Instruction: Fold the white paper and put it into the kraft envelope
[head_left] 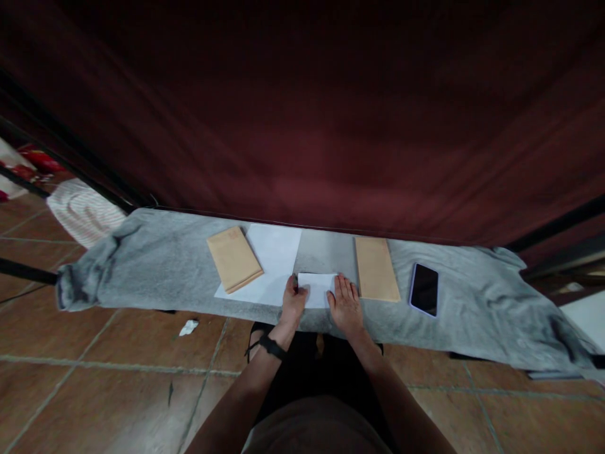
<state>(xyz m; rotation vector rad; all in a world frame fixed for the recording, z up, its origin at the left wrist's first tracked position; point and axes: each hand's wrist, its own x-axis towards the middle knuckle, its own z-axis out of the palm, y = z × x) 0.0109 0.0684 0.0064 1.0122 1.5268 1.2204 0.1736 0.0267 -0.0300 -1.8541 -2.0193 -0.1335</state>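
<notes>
Folded white paper (317,289) lies flat on the grey cloth (155,265), near its front edge, long axis running left to right. Left hand (293,304) rests at the paper's left end, fingers curled onto it; whether they pinch the edge cannot be told. Right hand (346,302) lies palm down, fingers spread flat, at the paper's right end. A black band circles the left wrist. Brown envelopes (234,258) and (377,268) flank the hands; a phone (424,289) lies farther right. Both forearms are cut off by the lower frame edge.

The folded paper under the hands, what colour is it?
White. The folded paper shows in the head view, with the left hand and right hand pressing on it.
</notes>
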